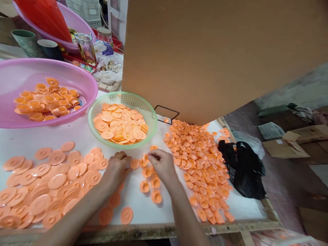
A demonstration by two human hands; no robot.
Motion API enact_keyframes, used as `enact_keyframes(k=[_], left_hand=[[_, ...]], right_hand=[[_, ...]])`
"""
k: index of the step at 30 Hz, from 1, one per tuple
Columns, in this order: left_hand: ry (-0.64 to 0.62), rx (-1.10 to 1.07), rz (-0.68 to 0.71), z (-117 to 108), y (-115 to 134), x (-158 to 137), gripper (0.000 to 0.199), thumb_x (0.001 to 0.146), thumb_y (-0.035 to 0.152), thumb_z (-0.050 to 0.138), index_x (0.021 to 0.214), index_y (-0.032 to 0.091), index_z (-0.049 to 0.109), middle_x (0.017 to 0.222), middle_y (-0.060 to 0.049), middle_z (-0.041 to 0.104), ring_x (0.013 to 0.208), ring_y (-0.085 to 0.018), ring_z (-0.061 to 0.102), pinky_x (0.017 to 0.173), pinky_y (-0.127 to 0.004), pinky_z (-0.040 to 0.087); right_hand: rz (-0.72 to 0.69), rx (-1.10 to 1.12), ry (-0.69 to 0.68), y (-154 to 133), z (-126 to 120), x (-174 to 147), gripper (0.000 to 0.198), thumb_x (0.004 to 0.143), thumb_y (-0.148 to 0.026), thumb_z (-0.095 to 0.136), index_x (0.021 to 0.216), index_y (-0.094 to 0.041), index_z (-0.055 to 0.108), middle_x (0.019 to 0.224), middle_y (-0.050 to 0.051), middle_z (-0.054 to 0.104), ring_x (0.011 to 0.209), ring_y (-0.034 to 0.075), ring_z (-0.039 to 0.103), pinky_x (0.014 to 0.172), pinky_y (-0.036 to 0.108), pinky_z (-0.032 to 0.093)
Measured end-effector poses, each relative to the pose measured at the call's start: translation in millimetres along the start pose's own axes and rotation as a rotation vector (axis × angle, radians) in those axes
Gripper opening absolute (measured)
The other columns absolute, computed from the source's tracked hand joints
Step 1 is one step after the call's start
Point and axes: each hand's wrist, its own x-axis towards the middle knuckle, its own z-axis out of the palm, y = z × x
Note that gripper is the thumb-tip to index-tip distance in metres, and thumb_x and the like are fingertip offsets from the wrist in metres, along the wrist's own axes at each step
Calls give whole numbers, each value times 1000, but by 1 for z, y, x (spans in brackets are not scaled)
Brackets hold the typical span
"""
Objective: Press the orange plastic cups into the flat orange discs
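Note:
My left hand (116, 171) rests low over the white tabletop, fingers curled and bent down. A small orange saucer (134, 164) lies right at its fingertips; what the fingers hold, if anything, is hidden. My right hand (163, 166) is closed in a pinch at the rim of a small orange cup (145, 158). Below it, several more orange cups (155, 182) are spread loosely between my hands. A wide heap of orange saucers (56, 181) lies left of and under my left forearm. To the right of my right hand is a big pile of orange cups (205, 167).
A green strainer basket (143, 143) holding orange saucers stands just beyond my hands. Left of it is a pink basin (89, 82) with orange pieces. A tall cardboard box (205, 58) blocks the back. A black bag (246, 171) hangs at the right edge.

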Motion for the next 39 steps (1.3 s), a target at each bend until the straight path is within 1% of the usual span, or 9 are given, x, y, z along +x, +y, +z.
enact_keyframes(k=[3, 6, 8, 13, 19, 24, 31, 34, 39], left_hand=[[-22, 4, 9, -6, 0, -3, 19, 82, 23, 64, 99, 26, 71, 100, -6, 64, 94, -23, 56, 78, -35, 40], [-10, 33, -16, -10, 8, -4, 27, 81, 27, 67, 108, 25, 68, 107, -7, 63, 100, -24, 55, 79, -35, 37], [-9, 44, -12, -10, 15, -3, 33, 79, 29, 69, 112, 25, 66, 106, -7, 63, 101, -25, 54, 79, -35, 36], [-70, 42, 18, -6, 18, -6, 19, 76, 18, 69, 93, 26, 70, 95, -5, 62, 96, -24, 53, 77, -34, 33], [-81, -8, 29, -7, 2, -26, 38, 71, 18, 75, 108, 26, 67, 103, -5, 63, 98, -24, 54, 78, -34, 33], [-52, -41, 63, 0, -2, -24, 10, 79, 19, 66, 89, 20, 70, 90, -6, 66, 91, -22, 56, 77, -35, 34], [-152, -179, -36, -19, 4, -17, 32, 72, 13, 64, 103, 21, 70, 94, -6, 70, 91, -22, 61, 77, -31, 41], [-198, -294, -69, -28, 10, -10, 21, 73, 16, 62, 91, 19, 73, 82, -4, 69, 79, -18, 61, 70, -27, 43], [-103, -300, -109, -24, 5, -8, 23, 77, 9, 51, 86, 16, 72, 81, -5, 67, 73, -15, 61, 68, -25, 43]], right_hand=[[-34, -65, -62, -13, 25, -15, 19, 77, -10, 55, 72, -22, 70, 77, 1, 71, 76, 16, 63, 72, 26, 46], [-65, -182, -85, -16, 36, -14, 22, 78, -6, 55, 72, -22, 69, 78, 2, 69, 85, 19, 59, 78, 28, 44], [-67, -203, -74, -16, 36, -11, 22, 78, -5, 54, 73, -22, 68, 78, 2, 68, 87, 20, 57, 78, 29, 44], [-45, -193, -37, -17, 32, -18, 19, 78, -5, 56, 72, -22, 63, 80, 2, 65, 89, 21, 54, 78, 30, 43], [-83, -351, -85, -18, 46, -44, 17, 82, -6, 57, 74, -20, 62, 82, 3, 64, 86, 21, 51, 78, 31, 38], [-126, -552, -92, -21, 66, -52, 16, 82, -5, 54, 77, -18, 61, 85, 5, 62, 87, 22, 49, 77, 34, 33], [-119, -650, -71, -19, 75, -53, 15, 79, -5, 52, 76, -18, 59, 84, 7, 61, 85, 23, 50, 78, 36, 32], [-141, -674, -67, -20, 75, -54, 14, 76, -6, 53, 78, -18, 60, 82, 8, 62, 87, 24, 51, 79, 37, 33], [-143, -625, -89, -23, 72, -53, 14, 78, -7, 53, 75, -18, 61, 79, 7, 63, 85, 23, 55, 78, 34, 36]])
